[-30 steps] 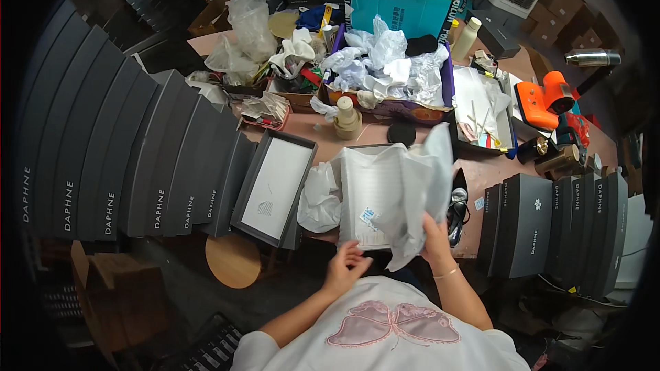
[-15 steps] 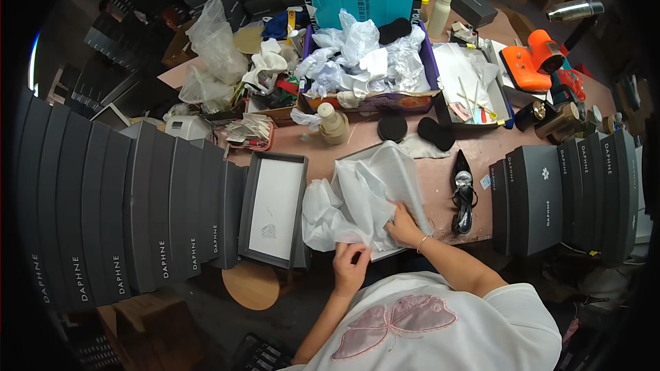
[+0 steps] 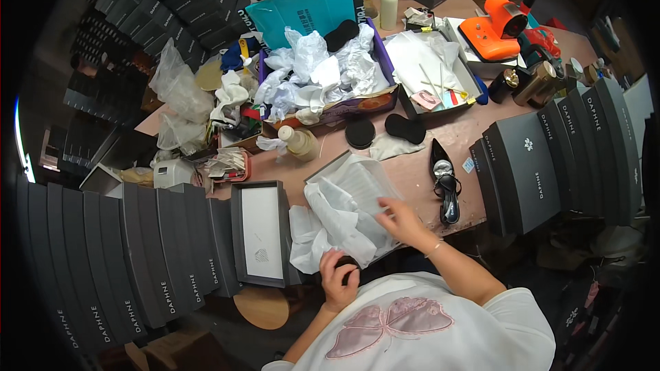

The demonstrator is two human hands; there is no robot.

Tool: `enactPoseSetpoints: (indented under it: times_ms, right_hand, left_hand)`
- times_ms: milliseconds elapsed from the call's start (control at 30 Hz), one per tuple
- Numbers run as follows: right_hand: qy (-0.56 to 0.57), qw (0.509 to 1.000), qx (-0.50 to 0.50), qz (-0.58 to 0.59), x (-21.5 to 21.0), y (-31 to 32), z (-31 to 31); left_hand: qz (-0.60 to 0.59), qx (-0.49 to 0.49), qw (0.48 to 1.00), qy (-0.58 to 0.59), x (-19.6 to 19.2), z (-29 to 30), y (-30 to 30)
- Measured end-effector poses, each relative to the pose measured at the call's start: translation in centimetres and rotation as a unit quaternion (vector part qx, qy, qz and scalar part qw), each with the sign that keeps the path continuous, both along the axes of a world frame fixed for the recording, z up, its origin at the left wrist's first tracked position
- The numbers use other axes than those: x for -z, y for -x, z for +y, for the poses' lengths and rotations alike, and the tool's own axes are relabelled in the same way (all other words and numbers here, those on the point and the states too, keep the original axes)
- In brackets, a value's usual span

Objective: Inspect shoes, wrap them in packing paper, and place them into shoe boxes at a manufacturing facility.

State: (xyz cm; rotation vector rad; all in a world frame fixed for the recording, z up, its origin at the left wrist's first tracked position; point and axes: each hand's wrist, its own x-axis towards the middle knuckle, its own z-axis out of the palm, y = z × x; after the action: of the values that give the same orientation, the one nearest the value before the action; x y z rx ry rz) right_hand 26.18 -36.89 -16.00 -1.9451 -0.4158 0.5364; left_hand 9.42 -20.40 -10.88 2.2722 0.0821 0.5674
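Sheets of white tissue paper lie crumpled over a grey shoe box whose far corner shows in front of me. My left hand is at the paper's near edge, its fingers curled in. A dark patch shows beside those fingers; I cannot make out whether it is a held thing. Just over the right side of the tissue is my right hand, fingers apart and holding nothing. Right of the paper a black pointed slingback shoe lies on the table, toe away from me. What the tissue covers is hidden.
An open grey box part with a white inside stands left of the tissue. Rows of grey shoe boxes flank both sides. Farther back are a purple-edged carton of crumpled paper, a cream bottle, black pads and an orange device.
My right hand has lifted off the tissue and its fingers have spread. My left hand has curled its fingers at the near edge. The whole view has shifted and tilted.
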Motion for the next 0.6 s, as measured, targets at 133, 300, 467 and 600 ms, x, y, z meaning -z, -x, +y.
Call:
enactPoseSetpoints:
  times_ms: [133, 300, 467, 600]
  right_hand:
    - [0.059, 0.986, 0.136, -0.077, 2.4, -3.2, -4.4]
    - [0.042, 0.991, 0.106, -0.076, 10.4, -3.3, -1.8]
    - [0.054, 0.989, 0.125, -0.063, -0.9, -9.4, -3.1]
    - [0.103, 0.889, 0.148, -0.421, -7.1, -12.4, -3.1]
  left_hand:
    - [0.270, -0.213, 0.612, 0.712, 6.1, 1.2, 6.2]
    - [0.230, -0.169, 0.549, 0.785, 7.6, 2.6, -0.4]
    - [0.054, -0.186, 0.770, 0.608, 5.9, 2.4, -3.2]
    - [0.025, -0.136, 0.956, 0.258, 0.0, 2.0, -2.8]
